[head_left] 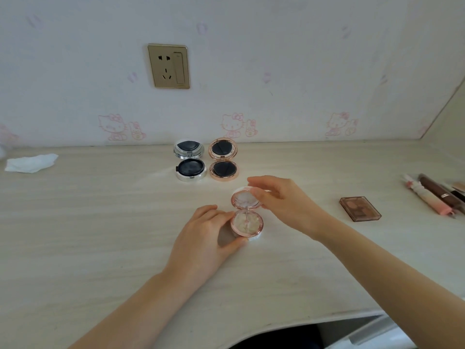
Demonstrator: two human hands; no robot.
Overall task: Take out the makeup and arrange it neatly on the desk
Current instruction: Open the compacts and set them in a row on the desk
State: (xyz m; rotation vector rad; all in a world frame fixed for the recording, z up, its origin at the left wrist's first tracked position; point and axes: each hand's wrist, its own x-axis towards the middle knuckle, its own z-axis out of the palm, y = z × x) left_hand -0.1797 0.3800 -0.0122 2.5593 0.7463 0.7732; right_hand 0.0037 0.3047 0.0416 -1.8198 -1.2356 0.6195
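Pale woodgrain desk (100,222), left hand (201,238) and right hand (284,200) grasping round glossy pink compact (247,216)

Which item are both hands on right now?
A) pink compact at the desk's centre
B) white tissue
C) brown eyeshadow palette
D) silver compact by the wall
A: the left hand steadies the base of the open pink compact while the right hand holds its raised lid; the silver compact, palette and tissue lie untouched.
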